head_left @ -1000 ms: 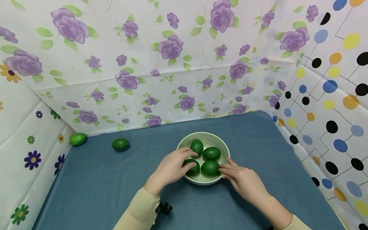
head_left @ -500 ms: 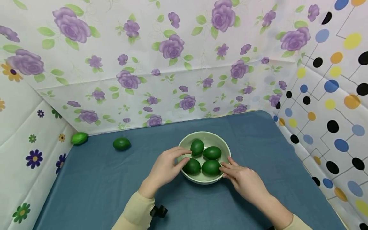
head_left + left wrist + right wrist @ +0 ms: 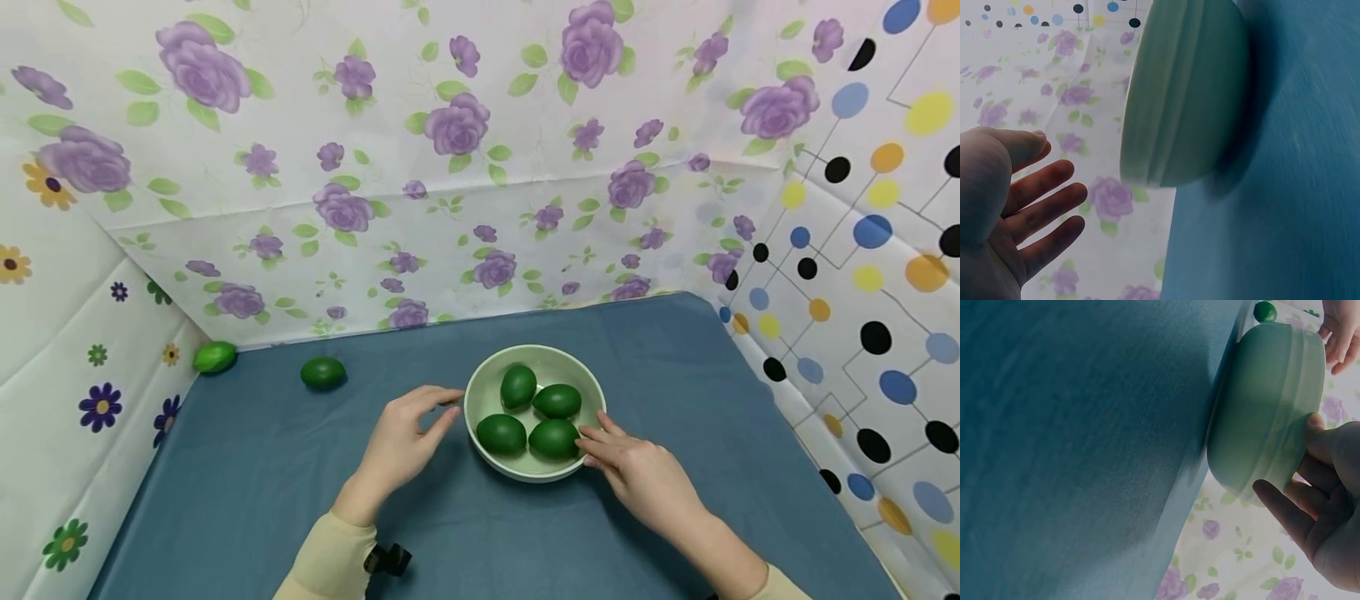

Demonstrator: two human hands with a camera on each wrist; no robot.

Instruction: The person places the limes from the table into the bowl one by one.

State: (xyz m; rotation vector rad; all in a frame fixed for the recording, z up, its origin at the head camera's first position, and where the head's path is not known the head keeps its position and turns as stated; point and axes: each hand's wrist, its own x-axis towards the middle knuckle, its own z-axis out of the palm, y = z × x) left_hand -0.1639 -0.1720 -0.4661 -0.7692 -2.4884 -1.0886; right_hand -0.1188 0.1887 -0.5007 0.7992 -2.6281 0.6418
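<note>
A pale green bowl (image 3: 487,379) stands on the blue cloth, holding several smooth dark green limes (image 3: 557,439). My right hand (image 3: 637,475) holds the bowl's right rim, fingers reaching over it and thumb at the outer wall, as the right wrist view also shows. Just left of the bowl is my left hand (image 3: 401,437), its fingers extended towards the rim and nothing in them. In the left wrist view that hand (image 3: 1016,206) appears palm-side with spread fingers, apart from the bowl (image 3: 1185,94).
Another dark green lime (image 3: 323,373) lies on the blue cloth (image 3: 247,467) to the left. A brighter green lime (image 3: 214,357) sits in the back left corner. Patterned sheets (image 3: 420,208) wall off the back and both sides.
My left hand has drawn out of the bowl and moved left, away from the limes, which stay inside. My right hand keeps its place at the rim.
</note>
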